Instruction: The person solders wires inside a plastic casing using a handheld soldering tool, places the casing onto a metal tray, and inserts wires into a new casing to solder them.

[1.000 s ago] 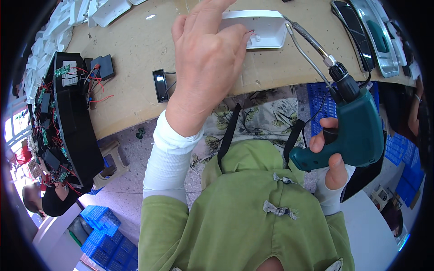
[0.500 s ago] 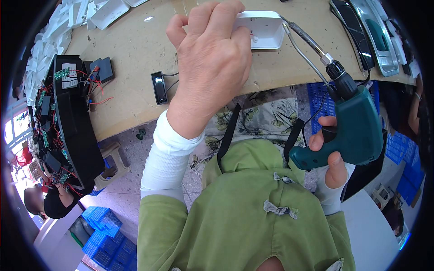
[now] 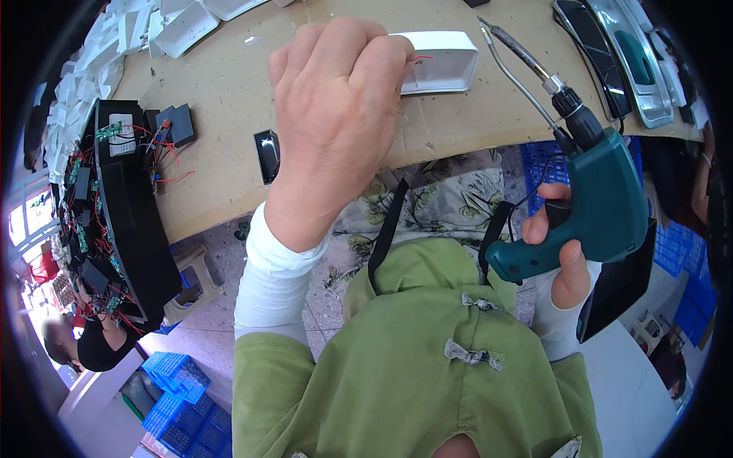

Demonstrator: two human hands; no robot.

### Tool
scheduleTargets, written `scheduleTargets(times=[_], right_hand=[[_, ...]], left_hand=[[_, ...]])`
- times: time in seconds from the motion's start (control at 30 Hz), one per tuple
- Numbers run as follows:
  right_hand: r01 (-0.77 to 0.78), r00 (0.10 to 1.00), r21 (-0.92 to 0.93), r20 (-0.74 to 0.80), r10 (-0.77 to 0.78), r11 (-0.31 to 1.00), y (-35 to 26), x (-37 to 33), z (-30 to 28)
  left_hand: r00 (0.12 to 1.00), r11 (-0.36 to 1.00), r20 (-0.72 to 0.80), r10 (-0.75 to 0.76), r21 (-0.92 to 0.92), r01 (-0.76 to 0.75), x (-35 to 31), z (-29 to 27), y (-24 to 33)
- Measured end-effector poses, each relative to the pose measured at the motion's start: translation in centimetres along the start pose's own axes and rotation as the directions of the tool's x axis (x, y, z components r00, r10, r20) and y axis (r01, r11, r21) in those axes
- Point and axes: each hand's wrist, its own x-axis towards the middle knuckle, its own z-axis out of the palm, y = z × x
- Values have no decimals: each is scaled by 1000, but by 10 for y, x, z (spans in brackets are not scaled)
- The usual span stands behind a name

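Observation:
My right hand [image 3: 571,276] is wrapped round the handle of a dark green soldering gun [image 3: 607,210]. Its metal tip and thin bent feed tube point up and left, just right of a shallow white plastic casing [image 3: 447,72], apart from it. At the casing's left end my left hand [image 3: 332,114] is closed, back of the hand up, with its fingertips hidden. A short red wire [image 3: 422,57] shows inside the casing beside the index finger. What the fingers pinch cannot be made out. Left of the wrist lies a small glossy black rectangular part [image 3: 266,156], partly covered by the hand.
On the left stands a black tray [image 3: 130,221] of circuit boards, black boxes and red wires. White casings [image 3: 92,69] are heaped at the far left. A black device [image 3: 592,57] and a silver tray [image 3: 649,107] lie far right. Blue crates [image 3: 183,412] stand below left.
My left hand has shifted left and slightly down. The red wire has come into view in the casing. The soldering gun's tip has moved away from the casing's upper right corner.

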Motion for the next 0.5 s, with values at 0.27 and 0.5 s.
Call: scheduleTargets(times=[0.27,0.5], right_hand=[[132,989,22,60,-133,991,3,26,17],[98,993,37,58,-100,995,-1,48,60]], left_hand=[[999,988,37,-2,-156,8,-3,-3,-2],[992,919,16,-126,-374,122,-8,-4,4]])
